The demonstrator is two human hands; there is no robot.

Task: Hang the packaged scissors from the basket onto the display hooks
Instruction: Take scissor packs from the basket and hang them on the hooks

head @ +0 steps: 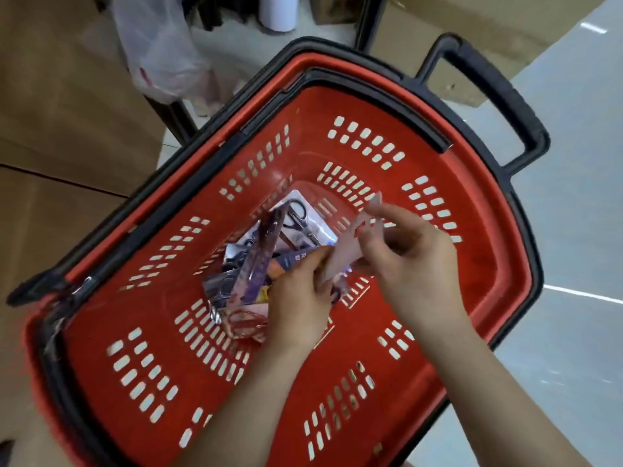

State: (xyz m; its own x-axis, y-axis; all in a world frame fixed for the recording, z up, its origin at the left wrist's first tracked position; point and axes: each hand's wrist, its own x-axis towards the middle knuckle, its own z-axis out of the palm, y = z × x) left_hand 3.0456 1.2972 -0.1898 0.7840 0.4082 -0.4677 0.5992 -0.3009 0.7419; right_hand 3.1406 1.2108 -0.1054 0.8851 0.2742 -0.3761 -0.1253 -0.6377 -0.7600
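A red plastic basket [421, 332] with black rim and handles fills the view. At its bottom lie several packaged scissors [296, 220], in white, purple and clear packs. Both my hands reach into the basket. My right hand [414, 264] pinches a pale, blurred package [350, 244] by its upper edge. My left hand [300, 305] grips the lower end of that same package, fingers curled, over the pile. No display hooks are in view.
Brown cardboard boxes [57, 129] stand to the left and at the top right. A thin plastic bag [158, 52] hangs behind the basket. Shiny grey floor [573, 230] lies to the right. A black pull handle [499, 96] sticks out of the basket's far side.
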